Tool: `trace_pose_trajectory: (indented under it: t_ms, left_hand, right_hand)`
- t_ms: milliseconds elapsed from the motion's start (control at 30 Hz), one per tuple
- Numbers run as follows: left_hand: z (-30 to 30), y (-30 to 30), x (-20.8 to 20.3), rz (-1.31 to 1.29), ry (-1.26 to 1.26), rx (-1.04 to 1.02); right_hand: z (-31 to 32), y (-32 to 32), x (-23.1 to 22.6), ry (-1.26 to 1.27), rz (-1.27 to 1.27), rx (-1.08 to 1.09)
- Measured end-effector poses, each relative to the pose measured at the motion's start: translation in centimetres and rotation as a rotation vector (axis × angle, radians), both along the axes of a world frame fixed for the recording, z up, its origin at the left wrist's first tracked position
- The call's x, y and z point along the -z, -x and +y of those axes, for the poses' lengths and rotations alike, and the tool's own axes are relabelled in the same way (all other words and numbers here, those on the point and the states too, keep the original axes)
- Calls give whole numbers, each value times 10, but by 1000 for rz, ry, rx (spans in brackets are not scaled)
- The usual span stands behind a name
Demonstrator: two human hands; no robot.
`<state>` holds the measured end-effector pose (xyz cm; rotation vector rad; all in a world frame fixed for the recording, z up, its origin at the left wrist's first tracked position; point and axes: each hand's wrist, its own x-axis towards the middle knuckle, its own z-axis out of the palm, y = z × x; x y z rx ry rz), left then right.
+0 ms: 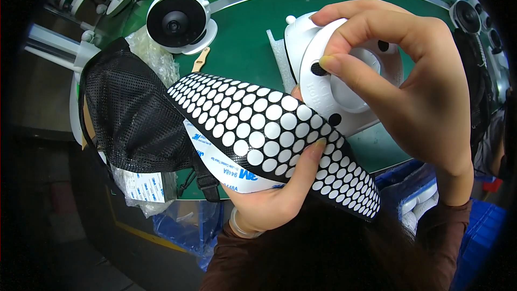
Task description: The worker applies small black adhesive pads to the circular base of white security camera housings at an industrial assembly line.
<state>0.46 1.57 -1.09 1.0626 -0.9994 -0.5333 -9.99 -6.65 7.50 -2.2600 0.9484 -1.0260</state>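
Note:
My left hand (280, 199) grips a curved black sheet of round white stickers (264, 124), its thumb pressed on the dots. A white printed backing (226, 170) shows under the sheet, and a fingertip pokes out beyond its far edge by the camera. Right of it, a white security camera (309, 89) lies with its ring-shaped base turned up. My right hand (398, 64) is closed at the base rim, thumb and index finger pinching at a black round pad (319, 68) against the base. Other black pads (334, 119) sit on the ring.
Two white cameras stand at the back left, the nearer one (175, 24) with a black face. A black mesh bag (134, 108) and bubble wrap (153, 54) lie left on the green table (247, 37). A tan strip (201, 60) lies nearby. Blue bins (188, 226) stand below the front edge.

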Motion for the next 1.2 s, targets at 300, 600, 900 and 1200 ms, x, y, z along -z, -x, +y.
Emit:
trace_pose_trajectory:
  t_ms: [300,600,900,1200]
  left_hand:
    - [-3,1,3,57,71,25]
    - [-4,-12,1,30,-56,128]
    - [9,-34,16,-86,-31,287]
    - [15,-35,15,-194,-200,339]
  right_hand:
    - [-11,5,9,265,120,-86]
    - [-66,5,-35,-488,454,-300]
    - [-204,9,-56,-617,207,-64]
    - [-309,9,97,802,408,354]
